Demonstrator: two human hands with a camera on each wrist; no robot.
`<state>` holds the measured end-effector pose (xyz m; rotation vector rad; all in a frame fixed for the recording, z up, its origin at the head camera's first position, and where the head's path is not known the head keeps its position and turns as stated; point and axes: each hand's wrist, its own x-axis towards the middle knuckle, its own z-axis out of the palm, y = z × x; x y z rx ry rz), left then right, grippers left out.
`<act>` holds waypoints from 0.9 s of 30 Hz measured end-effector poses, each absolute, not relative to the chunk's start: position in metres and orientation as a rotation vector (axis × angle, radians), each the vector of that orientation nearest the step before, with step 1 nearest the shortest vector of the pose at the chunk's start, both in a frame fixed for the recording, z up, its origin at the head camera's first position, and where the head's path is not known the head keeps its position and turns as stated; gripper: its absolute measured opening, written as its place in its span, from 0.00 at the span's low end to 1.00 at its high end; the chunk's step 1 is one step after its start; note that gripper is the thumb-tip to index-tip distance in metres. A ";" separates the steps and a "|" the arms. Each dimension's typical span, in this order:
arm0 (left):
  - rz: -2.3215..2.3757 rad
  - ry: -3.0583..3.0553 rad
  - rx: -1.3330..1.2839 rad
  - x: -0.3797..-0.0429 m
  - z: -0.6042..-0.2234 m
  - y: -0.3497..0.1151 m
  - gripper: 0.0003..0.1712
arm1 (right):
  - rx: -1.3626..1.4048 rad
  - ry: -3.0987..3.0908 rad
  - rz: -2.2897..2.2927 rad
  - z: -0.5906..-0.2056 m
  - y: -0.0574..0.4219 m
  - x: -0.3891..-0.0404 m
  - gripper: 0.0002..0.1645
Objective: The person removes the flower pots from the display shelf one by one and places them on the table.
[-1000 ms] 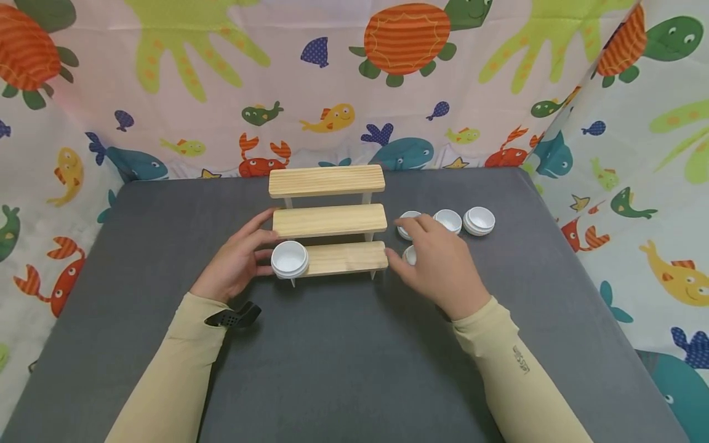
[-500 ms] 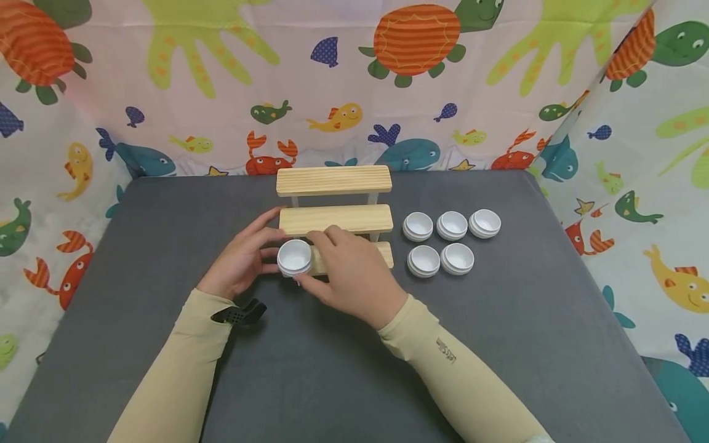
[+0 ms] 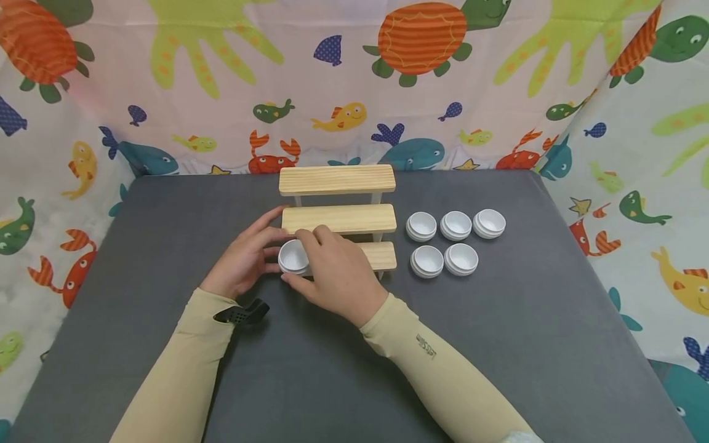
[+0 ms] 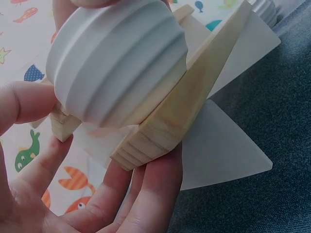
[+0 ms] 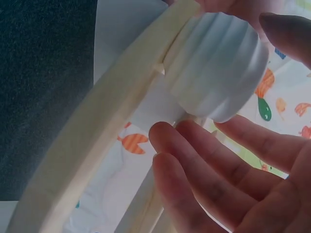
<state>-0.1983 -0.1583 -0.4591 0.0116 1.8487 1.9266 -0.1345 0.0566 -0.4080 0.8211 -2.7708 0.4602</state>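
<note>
A small white ribbed bowl (image 3: 293, 255) sits at the left end of the lowest board of a three-tier wooden stand (image 3: 338, 218). My right hand (image 3: 338, 271) pinches the bowl, thumb at its front and index finger at its far side. In the right wrist view, the index fingertip meets the bowl (image 5: 218, 68) while the other fingers are bent below it. My left hand (image 3: 242, 258) is at the stand's left end, its spread fingers resting against the ends of the lower two boards. The left wrist view has its fingers (image 4: 163, 189) against the lowest board's end, below the bowl (image 4: 119, 63).
Several matching white bowls (image 3: 427, 261) stand in two rows on the grey tabletop (image 3: 354, 381) right of the stand. A patterned curtain (image 3: 332, 74) rises behind and beside the table. White supports (image 4: 223, 150) hold up the boards.
My right hand has moved left from the bowls on the table to the bowl on the lowest board and taken hold of it. The left hand stays at the stand's end.
</note>
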 end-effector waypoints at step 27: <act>1.923 1.872 -0.002 -0.198 -0.456 -0.158 0.38 | 0.795 -2.767 0.561 -0.416 0.050 -0.136 0.40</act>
